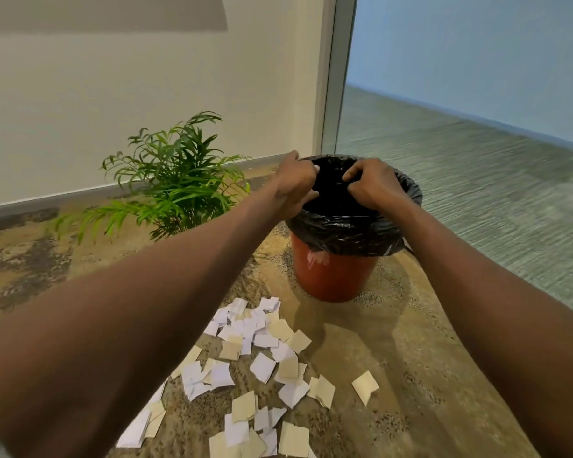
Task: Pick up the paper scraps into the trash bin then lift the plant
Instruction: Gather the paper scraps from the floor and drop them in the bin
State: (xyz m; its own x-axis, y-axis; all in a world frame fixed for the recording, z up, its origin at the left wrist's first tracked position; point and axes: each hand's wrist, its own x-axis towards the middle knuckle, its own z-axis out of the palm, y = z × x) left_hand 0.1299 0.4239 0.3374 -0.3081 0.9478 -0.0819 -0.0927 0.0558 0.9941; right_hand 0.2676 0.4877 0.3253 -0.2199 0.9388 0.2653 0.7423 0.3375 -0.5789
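Note:
A red trash bin [331, 276] lined with a black bag [344, 233] stands on the floor ahead of me. Both hands hover over its mouth. My left hand [295, 186] has bent fingers with the thumb held apart; a small pale spot shows at the fingertips, and I cannot tell if it is a scrap. My right hand [374, 183] is curled like a claw, thumb apart, with nothing visible in it. Several white and beige paper scraps [262, 368] lie scattered on the carpet in front of the bin. A green leafy plant [176, 180] stands left of the bin; its pot is hidden.
A white wall with a grey baseboard [80, 193] runs behind the plant. A glass partition with a metal frame [338, 77] rises behind the bin, with grey-green carpet [477, 180] beyond it. The patterned tan carpet [411, 358] extends to the right of the scraps.

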